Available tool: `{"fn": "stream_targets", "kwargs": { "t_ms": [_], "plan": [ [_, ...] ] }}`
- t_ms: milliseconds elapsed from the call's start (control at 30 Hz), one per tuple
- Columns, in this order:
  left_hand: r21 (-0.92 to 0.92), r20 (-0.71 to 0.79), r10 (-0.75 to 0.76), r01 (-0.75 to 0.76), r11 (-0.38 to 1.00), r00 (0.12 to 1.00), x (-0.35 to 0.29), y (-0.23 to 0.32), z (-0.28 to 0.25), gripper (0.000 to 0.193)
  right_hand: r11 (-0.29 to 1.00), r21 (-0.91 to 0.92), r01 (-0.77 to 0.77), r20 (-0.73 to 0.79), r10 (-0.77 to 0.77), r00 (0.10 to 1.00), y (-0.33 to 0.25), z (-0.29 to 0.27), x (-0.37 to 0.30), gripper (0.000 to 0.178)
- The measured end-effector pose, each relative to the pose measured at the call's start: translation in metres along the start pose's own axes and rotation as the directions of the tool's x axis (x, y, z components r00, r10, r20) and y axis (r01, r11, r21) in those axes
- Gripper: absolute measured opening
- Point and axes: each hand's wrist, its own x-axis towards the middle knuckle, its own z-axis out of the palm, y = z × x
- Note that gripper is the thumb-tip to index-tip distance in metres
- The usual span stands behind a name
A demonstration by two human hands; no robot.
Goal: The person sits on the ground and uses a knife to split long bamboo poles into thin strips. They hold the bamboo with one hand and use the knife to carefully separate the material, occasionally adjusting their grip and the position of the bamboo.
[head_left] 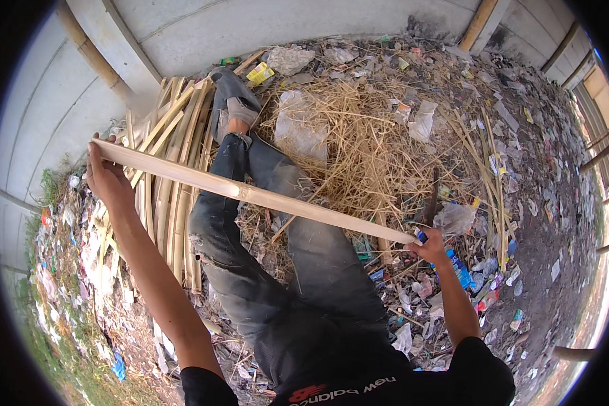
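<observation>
A long, pale split bamboo strip (240, 191) with a node near its middle slants across my legs, its left end farther away. My left hand (108, 177) grips that left end, thumb in front and fingertips showing above the edge. At the strip's right end, my right hand (429, 247) is closed around the tip. Something small and blue (422, 237) shows at its fingers; I cannot tell whether it is a wrap or a handle. Just beyond, a dark, narrow, curved piece (434, 196) sticks up; whether my right hand holds it is unclear.
A stack of split bamboo strips (176, 203) lies beside my bent leg on the left. Straw-like shavings (365, 142) heap beyond my legs. Litter (521, 223) covers the ground. A pale panel wall (250, 30) closes the far side, with a bamboo pole (95, 57) against it.
</observation>
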Motion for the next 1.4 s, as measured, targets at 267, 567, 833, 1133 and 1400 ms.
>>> {"fn": "stream_targets", "kwargs": {
  "t_ms": [267,567,833,1133,1400],
  "plan": [
    [0.245,-0.094,-0.062,0.084,0.966,0.994,0.026,-0.01,-0.094,0.034,0.988,-0.156,0.015,-0.196,-0.046,0.98,0.052,-0.041,-0.072,0.053],
    [0.579,-0.038,-0.334,0.293,0.761,0.942,-0.02,-0.056,-0.168,0.048,0.875,-0.065,-0.48,-0.479,0.394,0.784,0.082,-0.137,-0.092,0.041],
    [0.847,-0.179,-0.406,0.35,0.4,0.896,-0.066,-0.119,-0.281,0.054,0.644,-0.252,-0.722,-0.752,0.339,0.565,0.165,-0.205,-0.079,0.043],
    [0.887,-0.342,-0.628,0.02,-0.461,0.699,-0.268,-0.198,-0.331,0.093,0.95,-0.305,-0.068,-0.324,-0.037,0.945,0.067,0.03,-0.033,0.025],
    [0.928,-0.336,-0.379,0.232,-0.293,0.862,-0.242,-0.185,-0.362,0.064,0.973,-0.176,0.15,-0.172,-0.18,0.968,-0.014,0.073,0.05,0.016]
  ]
}}
